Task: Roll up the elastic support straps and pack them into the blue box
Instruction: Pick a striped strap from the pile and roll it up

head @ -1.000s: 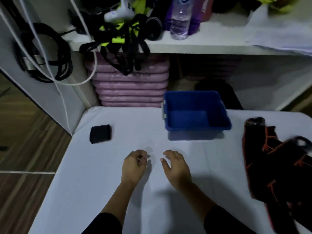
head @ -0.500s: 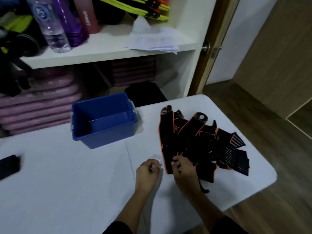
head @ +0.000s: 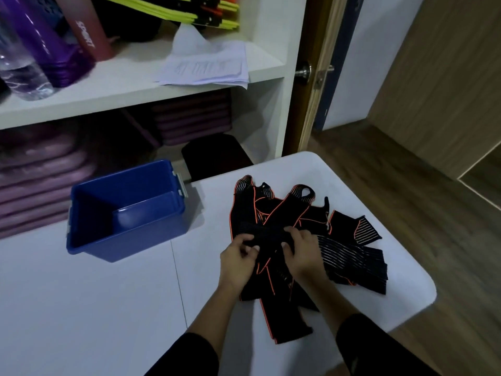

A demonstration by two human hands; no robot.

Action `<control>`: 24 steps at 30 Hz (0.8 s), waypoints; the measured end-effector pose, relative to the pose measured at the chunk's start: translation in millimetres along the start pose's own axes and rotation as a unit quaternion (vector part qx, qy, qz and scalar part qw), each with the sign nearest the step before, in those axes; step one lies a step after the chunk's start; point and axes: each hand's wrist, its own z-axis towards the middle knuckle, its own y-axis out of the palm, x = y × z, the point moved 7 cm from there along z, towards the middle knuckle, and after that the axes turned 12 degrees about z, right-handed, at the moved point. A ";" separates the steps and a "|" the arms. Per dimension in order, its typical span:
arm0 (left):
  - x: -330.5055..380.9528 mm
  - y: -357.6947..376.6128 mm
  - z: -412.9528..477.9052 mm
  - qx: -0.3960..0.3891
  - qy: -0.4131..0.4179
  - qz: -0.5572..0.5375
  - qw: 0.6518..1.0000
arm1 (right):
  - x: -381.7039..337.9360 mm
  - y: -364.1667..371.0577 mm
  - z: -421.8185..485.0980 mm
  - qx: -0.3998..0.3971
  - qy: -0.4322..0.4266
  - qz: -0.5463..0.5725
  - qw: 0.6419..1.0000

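Both our hands pinch one strap (head: pixel 267 234) lying left-to-right, left hand (head: pixel 238 257) and right hand (head: pixel 302 253) at its ends; blue box (head: pixel 130 240) sits far-left.

White table (head: pixel 81 308); blue box (head: pixel 130 237) left; black-orange straps (head: pixel 349 253) heaped right.

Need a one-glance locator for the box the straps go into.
Start at the white table, far edge, below the shelf. The blue box sits there, left of the pile of black straps. It is the only open-topped blue container, with grey latches on its sides.
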 end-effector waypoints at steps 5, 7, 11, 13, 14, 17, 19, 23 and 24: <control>14.3 48.7 11.4 -0.085 -0.035 -0.002 0.996 | 34.9 6.6 40.0 -0.176 0.007 -0.124 0.976; 13.5 63.4 14.2 -0.109 -0.057 0.018 0.992 | 46.4 12.9 45.4 -0.238 0.013 -0.167 0.957; 13.7 77.0 19.5 -0.118 -0.080 0.054 0.988 | 52.0 16.9 49.3 -0.268 0.013 -0.189 0.945; 15.9 78.5 23.7 -0.097 -0.073 0.048 0.991 | 52.0 14.5 52.9 -0.252 0.020 -0.159 0.954; 17.2 78.4 25.1 -0.087 -0.072 0.044 0.993 | 52.0 13.0 54.4 -0.244 0.027 -0.140 0.959; 18.1 76.3 28.2 -0.045 -0.086 0.047 0.994 | 52.5 9.3 57.7 -0.235 0.034 -0.090 0.967; 21.2 73.0 27.9 -0.011 -0.086 0.045 0.995 | 50.2 6.0 59.4 -0.229 0.028 -0.055 0.971; 35.7 66.3 25.5 0.041 -0.050 0.023 0.998 | 42.6 -3.9 64.8 -0.173 0.046 0.099 0.979; 38.6 63.1 24.5 0.049 -0.051 0.003 0.998 | 40.2 -5.6 64.8 -0.170 0.061 0.149 0.972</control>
